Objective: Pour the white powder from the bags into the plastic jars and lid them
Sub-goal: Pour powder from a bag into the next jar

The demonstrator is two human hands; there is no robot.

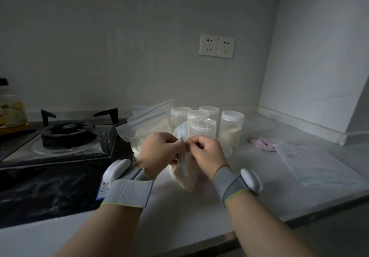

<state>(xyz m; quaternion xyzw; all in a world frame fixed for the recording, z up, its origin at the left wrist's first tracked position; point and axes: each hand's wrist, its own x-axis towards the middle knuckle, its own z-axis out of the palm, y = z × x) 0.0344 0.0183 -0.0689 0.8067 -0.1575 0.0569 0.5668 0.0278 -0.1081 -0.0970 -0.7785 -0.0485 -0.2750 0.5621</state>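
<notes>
While the clear zip-seal plastic bag of white powder (184, 174) stands upright on the desk (259, 177), left hand (159, 149) and right hand (205, 153) pinch its blue-striped top.

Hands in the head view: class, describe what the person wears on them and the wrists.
Left hand and right hand are ungloved. A grey fabric left band and right band, edged yellow-green, wrap the wrists, each carrying a rounded white device. The left one bears a blue-and-white label. No sleeves show.

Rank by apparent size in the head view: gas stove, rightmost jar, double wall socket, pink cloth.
1. gas stove
2. rightmost jar and double wall socket, which look alike
3. pink cloth, smallest
</notes>
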